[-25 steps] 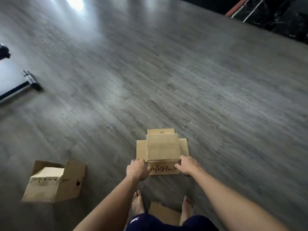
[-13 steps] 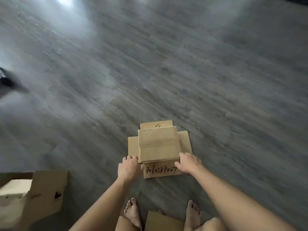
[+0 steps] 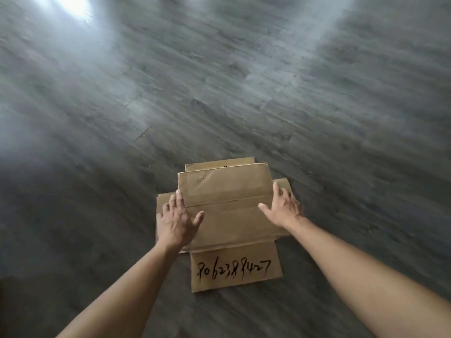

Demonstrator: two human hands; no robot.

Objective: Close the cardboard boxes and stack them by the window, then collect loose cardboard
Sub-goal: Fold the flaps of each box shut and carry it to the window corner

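A brown cardboard box [image 3: 227, 203] stands on the grey floor in front of me, its bottom side up and its flaps splayed flat on the floor around it. The near flap [image 3: 235, 269] carries handwritten black digits. My left hand [image 3: 177, 218] lies against the box's left side with fingers straight and thumb spread over the top face. My right hand [image 3: 283, 207] presses the box's right side the same way, fingers extended. The far flap [image 3: 219, 164] peeks out behind the box.
Grey wood-look floor [image 3: 219, 93] stretches all around, with bright light glare at the far left [image 3: 66, 6]. The picture is blurred by motion.
The view has dropped closer to the box. Both hands slid from the box's near corners up along its left and right sides. The second open box at left has left the frame.
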